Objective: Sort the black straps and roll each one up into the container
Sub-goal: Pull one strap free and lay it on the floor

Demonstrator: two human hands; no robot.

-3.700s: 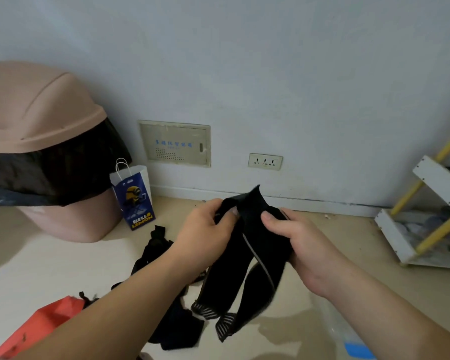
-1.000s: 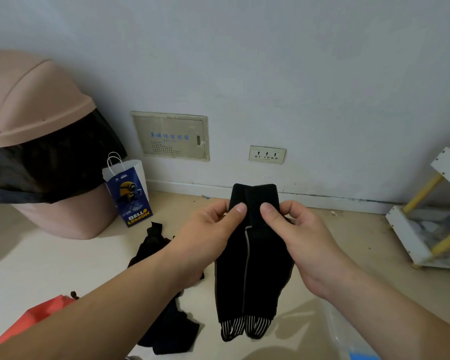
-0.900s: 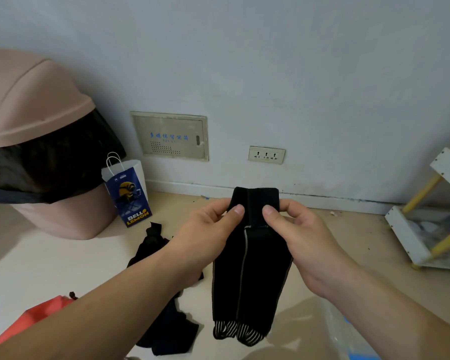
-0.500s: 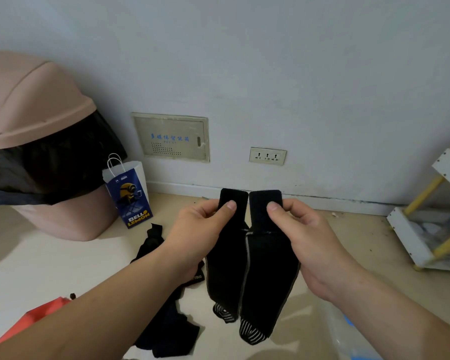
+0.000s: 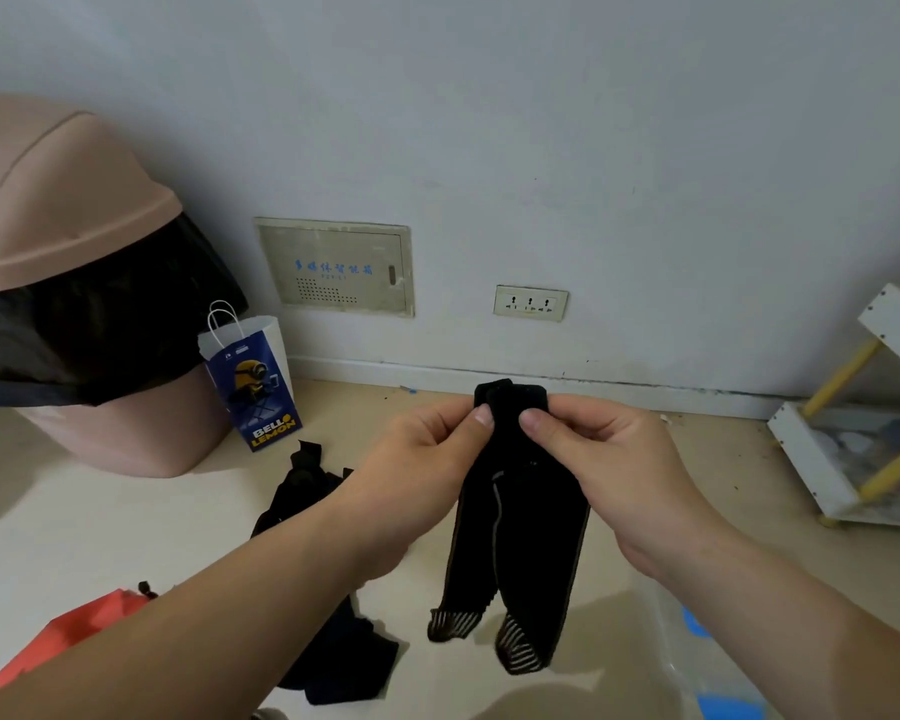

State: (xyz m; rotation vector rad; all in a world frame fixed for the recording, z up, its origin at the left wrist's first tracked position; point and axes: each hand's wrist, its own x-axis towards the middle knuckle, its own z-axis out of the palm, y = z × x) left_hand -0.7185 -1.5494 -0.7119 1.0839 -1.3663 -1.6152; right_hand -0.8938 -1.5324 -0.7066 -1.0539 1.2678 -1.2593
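Fingers of the left hand (image 5: 417, 475) and right hand (image 5: 609, 470) clamp the top of a doubled black fabric strap (image 5: 520, 537) below the beige wall socket (image 5: 530, 302). Keep layers flush (edges matched), then roll tightly.

The strap (image 5: 526, 532) is black with striped ends; the bin (image 5: 58, 200) pink, its liner (image 5: 100, 335) black; the bag (image 5: 258, 392) blue and yellow; the rack (image 5: 892, 317) white and yellow.

Pink bin (image 5: 63, 210) cropped by the left edge, red item (image 5: 74, 631) cut off at the lower left corner, black straps (image 5: 344, 662) on the floor partly behind the left forearm (image 5: 204, 631), clear container (image 5: 687, 672), perhaps a bag, running off the bottom edge, wall panel (image 5: 333, 267) lettering too small to read.
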